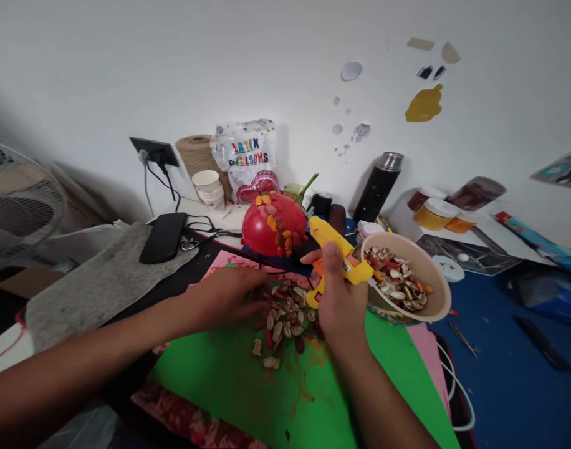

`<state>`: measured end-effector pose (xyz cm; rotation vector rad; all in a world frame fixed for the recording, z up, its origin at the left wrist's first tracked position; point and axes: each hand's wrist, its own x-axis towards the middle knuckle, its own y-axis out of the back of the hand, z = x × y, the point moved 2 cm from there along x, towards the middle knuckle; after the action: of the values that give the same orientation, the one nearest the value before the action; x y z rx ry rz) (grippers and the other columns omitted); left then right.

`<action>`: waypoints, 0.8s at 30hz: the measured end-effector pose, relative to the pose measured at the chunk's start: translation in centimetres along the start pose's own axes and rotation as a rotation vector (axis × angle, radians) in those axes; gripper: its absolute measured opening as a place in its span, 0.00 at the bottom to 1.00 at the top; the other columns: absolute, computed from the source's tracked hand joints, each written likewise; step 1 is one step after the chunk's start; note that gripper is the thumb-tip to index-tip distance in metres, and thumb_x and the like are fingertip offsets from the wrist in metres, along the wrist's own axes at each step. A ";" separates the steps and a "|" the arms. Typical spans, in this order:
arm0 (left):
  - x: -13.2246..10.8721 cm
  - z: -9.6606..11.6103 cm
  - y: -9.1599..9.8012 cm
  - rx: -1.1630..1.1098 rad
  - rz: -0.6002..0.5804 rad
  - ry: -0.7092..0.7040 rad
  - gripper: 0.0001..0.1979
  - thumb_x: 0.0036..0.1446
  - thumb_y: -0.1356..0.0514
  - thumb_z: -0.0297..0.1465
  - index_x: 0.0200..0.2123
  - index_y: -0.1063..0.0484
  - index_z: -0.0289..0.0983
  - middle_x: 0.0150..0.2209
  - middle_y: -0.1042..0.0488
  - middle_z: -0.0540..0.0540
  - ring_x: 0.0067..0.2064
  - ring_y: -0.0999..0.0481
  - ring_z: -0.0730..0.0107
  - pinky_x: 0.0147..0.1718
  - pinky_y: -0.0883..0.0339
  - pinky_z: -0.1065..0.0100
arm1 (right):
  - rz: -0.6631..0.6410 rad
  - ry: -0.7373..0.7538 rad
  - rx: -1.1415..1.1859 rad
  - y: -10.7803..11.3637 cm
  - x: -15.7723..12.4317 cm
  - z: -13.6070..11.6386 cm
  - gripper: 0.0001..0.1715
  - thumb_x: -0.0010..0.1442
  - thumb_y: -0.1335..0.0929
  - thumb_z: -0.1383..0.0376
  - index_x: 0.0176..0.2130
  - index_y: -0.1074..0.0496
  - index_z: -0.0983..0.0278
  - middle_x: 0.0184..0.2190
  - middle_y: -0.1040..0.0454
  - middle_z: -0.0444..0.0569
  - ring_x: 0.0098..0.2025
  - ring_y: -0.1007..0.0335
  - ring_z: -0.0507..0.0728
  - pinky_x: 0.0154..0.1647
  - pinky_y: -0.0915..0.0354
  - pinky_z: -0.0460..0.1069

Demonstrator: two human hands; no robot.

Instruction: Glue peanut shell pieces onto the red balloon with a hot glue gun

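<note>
My right hand (pixel 344 305) is wrapped round a yellow hot glue gun (pixel 332 240), its nozzle end raised toward the red balloon (pixel 262 229). Orange, pink and brown painted shells are stuck on the balloon's top and right side. My left hand (pixel 232 290) reaches over a pile of nut shells (pixel 288 315), which look like pistachio shells. Its fingers and thumb seem apart at the pile's left edge, a little blurred. Under the pile lies a green sheet (pixel 229 374) smeared with paint.
On the right stands a beige bowl (pixel 435 284) of painted shells. A black flask (pixel 379 187) leans by the wall, near paint jars (pixel 435 213). Scissors (pixel 206 238) and a black phone (pixel 163 238) lie left of the balloon. A fan (pixel 21 199) is at the far left.
</note>
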<state>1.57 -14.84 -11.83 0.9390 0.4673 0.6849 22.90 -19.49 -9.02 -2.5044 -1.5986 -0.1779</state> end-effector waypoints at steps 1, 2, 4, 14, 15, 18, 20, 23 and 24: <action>-0.1 -0.1 0.4 -0.085 0.008 0.008 0.11 0.70 0.35 0.43 0.47 0.17 0.44 0.43 0.13 0.46 0.42 0.15 0.58 0.42 0.26 0.64 | -0.001 0.013 -0.013 0.0 0.0 0.1 0.44 0.65 0.30 0.25 0.28 0.21 0.60 0.21 0.38 0.40 0.24 0.43 0.53 0.24 0.45 0.49; -0.1 -0.1 0.7 -0.172 0.014 0.019 0.13 0.71 0.35 0.44 0.48 0.16 0.44 0.44 0.12 0.46 0.42 0.15 0.58 0.42 0.25 0.64 | -0.002 0.025 -0.022 0.0 0.0 0.1 0.43 0.66 0.30 0.26 0.28 0.21 0.60 0.21 0.38 0.40 0.24 0.43 0.53 0.25 0.44 0.50; -0.1 -0.3 1.3 -0.324 0.033 0.054 0.16 0.70 0.35 0.47 0.50 0.15 0.44 0.46 0.11 0.46 0.45 0.13 0.56 0.45 0.23 0.63 | -0.003 0.040 -0.026 0.1 0.0 0.2 0.41 0.67 0.30 0.28 0.28 0.20 0.60 0.21 0.38 0.40 0.24 0.43 0.53 0.27 0.42 0.51; -0.3 -1.0 1.3 -0.153 0.036 -0.017 0.10 0.70 0.35 0.41 0.46 0.15 0.44 0.43 0.13 0.46 0.43 0.15 0.59 0.44 0.25 0.64 | -0.002 0.016 0.010 0.1 -0.1 0.4 0.39 0.66 0.27 0.29 0.29 0.17 0.60 0.21 0.37 0.40 0.22 0.45 0.52 0.25 0.43 0.50; -0.4 -1.0 1.2 -0.101 0.031 -0.041 0.10 0.70 0.35 0.39 0.47 0.15 0.44 0.45 0.13 0.46 0.44 0.15 0.59 0.46 0.25 0.64 | -0.011 0.007 0.007 0.1 -0.1 0.4 0.39 0.66 0.27 0.29 0.30 0.16 0.61 0.20 0.37 0.40 0.22 0.45 0.51 0.25 0.43 0.50; -0.6 -0.8 0.8 -0.021 0.061 -0.084 0.10 0.73 0.35 0.37 0.52 0.15 0.44 0.48 0.15 0.44 0.49 0.15 0.58 0.49 0.25 0.63 | -0.023 0.009 0.007 0.1 -0.1 0.4 0.40 0.67 0.28 0.30 0.32 0.16 0.61 0.21 0.36 0.40 0.22 0.44 0.51 0.24 0.44 0.49; -0.7 -0.1 0.4 -0.015 0.080 -0.138 0.08 0.75 0.36 0.36 0.50 0.16 0.43 0.48 0.16 0.44 0.50 0.16 0.58 0.50 0.25 0.63 | -0.011 0.025 0.022 0.0 -0.1 0.3 0.40 0.67 0.27 0.30 0.31 0.17 0.62 0.21 0.36 0.40 0.22 0.44 0.51 0.23 0.45 0.49; -0.5 1.6 -0.6 0.015 0.070 -0.303 0.08 0.78 0.38 0.32 0.47 0.17 0.41 0.46 0.17 0.43 0.47 0.16 0.59 0.47 0.25 0.64 | 0.007 0.044 0.044 0.0 0.0 0.1 0.39 0.65 0.26 0.30 0.29 0.18 0.62 0.21 0.36 0.40 0.23 0.43 0.51 0.23 0.45 0.48; -0.3 2.2 -0.9 0.035 0.078 -0.361 0.08 0.78 0.38 0.31 0.47 0.17 0.40 0.46 0.17 0.42 0.47 0.16 0.59 0.46 0.25 0.63 | 0.006 0.049 0.045 0.0 0.0 0.1 0.39 0.65 0.26 0.30 0.29 0.18 0.61 0.21 0.36 0.40 0.23 0.42 0.52 0.23 0.44 0.48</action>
<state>3.08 -16.66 -11.49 1.0916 0.1242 0.5622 22.86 -19.46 -9.09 -2.4515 -1.5586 -0.1990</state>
